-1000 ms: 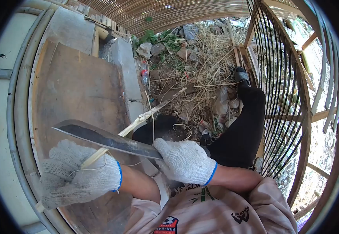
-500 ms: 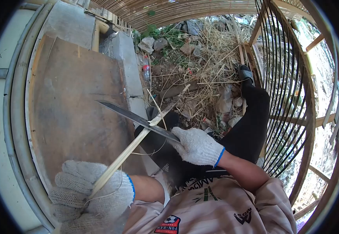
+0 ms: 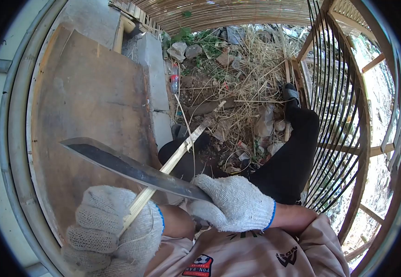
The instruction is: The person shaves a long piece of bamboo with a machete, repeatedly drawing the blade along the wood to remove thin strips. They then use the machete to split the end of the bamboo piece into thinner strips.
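Note:
My left hand [image 3: 112, 231], in a white knit glove, is closed around the lower end of a pale bamboo strip [image 3: 179, 153]. The strip slants up and away to the right, with a thin curled shaving [image 3: 185, 115] hanging off its upper part. In my right hand [image 3: 235, 203], gloved in white with a blue cuff, is the handle end of a machete [image 3: 131, 167]. Its broad dark blade points left and crosses the strip just above my left hand. The grip itself is hidden inside my right glove.
A brown wooden board [image 3: 89, 101] lies at the left beside concrete blocks [image 3: 156, 78]. Ahead, the ground holds straw [image 3: 260, 69], stones and a plastic bottle [image 3: 175, 78]. A wooden frame with dark upright rods [image 3: 339, 115] stands close on the right. My outstretched leg [image 3: 295, 143] lies before it.
My right hand has drawn the machete down the bamboo strip toward my left hand. More of the blade's broad face shows now. The view has shifted slightly.

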Motion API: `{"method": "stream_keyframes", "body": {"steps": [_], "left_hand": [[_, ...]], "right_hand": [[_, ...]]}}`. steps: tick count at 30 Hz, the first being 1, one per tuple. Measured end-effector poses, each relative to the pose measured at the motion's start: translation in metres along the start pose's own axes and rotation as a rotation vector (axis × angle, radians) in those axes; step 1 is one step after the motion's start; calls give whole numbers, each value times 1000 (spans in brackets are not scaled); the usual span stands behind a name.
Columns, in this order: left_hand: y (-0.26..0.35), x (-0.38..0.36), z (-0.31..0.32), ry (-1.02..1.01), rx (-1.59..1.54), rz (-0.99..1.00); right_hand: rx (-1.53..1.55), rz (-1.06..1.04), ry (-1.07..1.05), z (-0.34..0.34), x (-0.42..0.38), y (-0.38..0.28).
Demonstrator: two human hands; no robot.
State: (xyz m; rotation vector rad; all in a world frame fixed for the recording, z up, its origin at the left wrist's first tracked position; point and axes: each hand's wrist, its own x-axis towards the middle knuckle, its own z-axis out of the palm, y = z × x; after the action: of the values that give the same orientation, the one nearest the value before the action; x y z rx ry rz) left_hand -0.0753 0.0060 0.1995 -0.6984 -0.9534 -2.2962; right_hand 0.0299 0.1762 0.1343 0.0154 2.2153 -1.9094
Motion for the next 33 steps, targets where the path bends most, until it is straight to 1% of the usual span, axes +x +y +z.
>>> {"method": "stream_keyframes", "body": {"steps": [2,4,5,6,8,10,11,12,14,15,16,17,18,20,21,22,24,25,26,27,28,30,31,32,33], "left_hand": [[1,0,-3,-29,13,7],[2,0,-6,-53,25,22],[2,-1,-8,-64,31,29],[3,-1,-10,-77,34,36],[2,-1,-13,-106,36,45],[3,-1,-17,-117,41,51],[3,3,-20,-195,56,29],[6,7,-25,-272,76,7],[12,14,-32,-424,116,-23],[14,17,-33,-504,132,-33],[12,16,-26,-504,127,-23],[6,10,-19,-396,122,42],[-4,2,-7,-285,118,103],[-16,-12,13,-86,129,176],[-20,-14,16,13,129,213],[-18,-14,5,17,133,211],[-4,-10,-26,43,66,205],[-2,-4,-23,41,66,209],[2,2,-20,-183,126,121],[3,6,-17,-404,182,37],[-2,8,-22,-400,172,53],[-4,10,-29,321,71,145],[-5,8,-26,313,63,136],[-7,3,-21,172,63,108],[-8,-1,-15,34,73,77]], "right_hand": [[19,-4,-12,-1,2,2],[-129,78,34,0,6,8],[-160,164,62,-1,7,5],[-211,94,108,-2,7,10],[-182,190,107,4,14,28],[-181,184,83,5,6,18],[-171,182,62,6,0,10],[-105,88,67,5,-8,1],[-126,99,40,6,-8,0],[-131,146,70,8,-1,12],[-140,189,102,7,7,21],[-223,218,78,6,6,19],[-234,212,81,5,6,19],[-140,127,145,15,0,19],[-126,147,97,9,-5,0],[-184,31,132,15,-12,-3],[-205,-42,191,19,-13,2],[-249,99,193,18,-4,15],[-297,237,197,16,8,31],[-342,220,153,12,12,39],[-357,209,160,8,16,43],[-134,52,174,14,12,45],[100,70,164,13,11,45],[91,64,174,12,9,43],[-46,29,189,17,3,39]]}}
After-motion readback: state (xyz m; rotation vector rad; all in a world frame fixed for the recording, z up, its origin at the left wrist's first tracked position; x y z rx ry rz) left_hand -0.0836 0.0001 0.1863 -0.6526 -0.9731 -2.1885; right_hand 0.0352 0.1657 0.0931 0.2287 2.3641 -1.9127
